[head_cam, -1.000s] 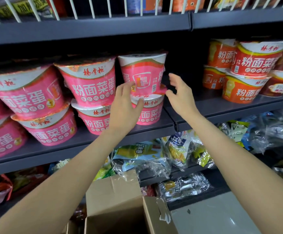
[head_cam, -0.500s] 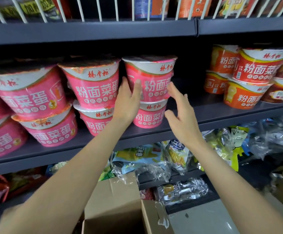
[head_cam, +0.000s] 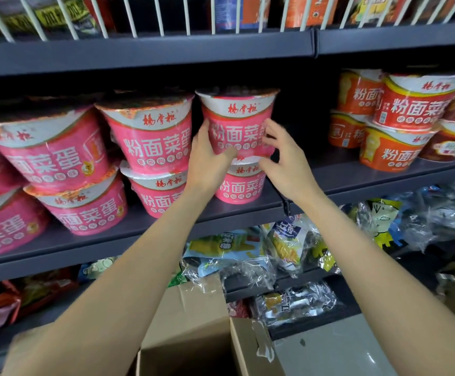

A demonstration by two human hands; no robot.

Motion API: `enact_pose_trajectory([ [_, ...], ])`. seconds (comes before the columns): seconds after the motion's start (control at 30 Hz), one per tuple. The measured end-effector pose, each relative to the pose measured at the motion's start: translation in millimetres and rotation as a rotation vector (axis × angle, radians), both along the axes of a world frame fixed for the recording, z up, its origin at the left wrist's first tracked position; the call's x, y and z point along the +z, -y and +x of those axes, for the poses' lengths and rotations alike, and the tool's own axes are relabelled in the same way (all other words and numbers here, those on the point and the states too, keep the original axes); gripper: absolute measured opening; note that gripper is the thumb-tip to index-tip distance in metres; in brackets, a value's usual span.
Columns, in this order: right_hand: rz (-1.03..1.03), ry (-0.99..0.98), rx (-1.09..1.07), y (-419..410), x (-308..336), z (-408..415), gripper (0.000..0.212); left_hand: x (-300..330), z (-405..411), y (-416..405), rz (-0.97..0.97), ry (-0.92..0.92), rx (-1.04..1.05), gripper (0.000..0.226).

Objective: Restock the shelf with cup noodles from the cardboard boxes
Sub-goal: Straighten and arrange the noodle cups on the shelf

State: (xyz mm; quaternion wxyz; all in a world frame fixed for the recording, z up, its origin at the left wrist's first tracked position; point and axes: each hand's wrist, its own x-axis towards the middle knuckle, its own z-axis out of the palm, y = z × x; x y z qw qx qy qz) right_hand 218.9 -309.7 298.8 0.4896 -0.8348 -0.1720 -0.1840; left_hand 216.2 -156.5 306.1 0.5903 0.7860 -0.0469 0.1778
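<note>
A pink cup noodle (head_cam: 237, 115) stands on top of another pink cup (head_cam: 241, 187) on the dark grey shelf (head_cam: 362, 183), at the right end of the pink row. My left hand (head_cam: 207, 161) presses against its left side with the thumb across the front. Curled fingers of my right hand (head_cam: 283, 158) touch its right side. The cup's label faces me. An open cardboard box (head_cam: 193, 335) sits below, between my forearms; its inside is hidden.
More pink cups (head_cam: 150, 137) are stacked two high to the left. Orange cups (head_cam: 394, 150) fill the shelf's right end, with a dark gap between them and the pink row. Bagged snacks (head_cam: 248, 253) lie on the lower shelves. A white wire rail (head_cam: 166, 17) runs above.
The top pink cup has been turned so its front label faces me instead of its back panel. Both hands have closed in on its sides. The view has shifted slightly.
</note>
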Motion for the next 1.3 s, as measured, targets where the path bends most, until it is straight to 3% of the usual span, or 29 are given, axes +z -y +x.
enact_pose_trajectory([
  [0.1, 0.149, -0.064, -0.115, -0.8, 9.4, 12.3, 0.067, -2.9, -0.8, 2.1, 0.046, -0.022, 0.015, 0.102],
  [0.17, 0.215, -0.164, -0.037, -1.1, 13.9, 23.4, 0.072, 0.3, -2.6, 5.5, 0.077, -0.021, 0.016, 0.1],
  [0.3, 0.2, -0.22, 0.095, 0.1, 8.5, 32.8, 0.078, 4.6, -7.6, 4.9, 0.142, -0.017, 0.012, 0.089],
  [0.5, 0.189, -0.207, 0.099, 3.7, 6.7, 28.5, 0.081, -4.1, -17.2, -0.9, 0.208, 0.042, 0.033, 0.078],
  [0.67, 0.154, -0.184, 0.06, 0.2, 5.1, 16.5, 0.074, -6.8, -18.2, -4.4, 0.235, 0.026, 0.027, 0.082],
  [0.93, 0.121, -0.145, -0.027, -14.1, -19.6, 3.8, 0.061, -25.2, -25.7, -11.1, 0.794, 0.05, 0.112, 0.069],
  [1.3, 0.076, -0.123, -0.051, -20.2, -30.9, 31.3, 0.056, -26.7, -22.8, -8.5, 0.958, 0.004, 0.12, 0.073],
])
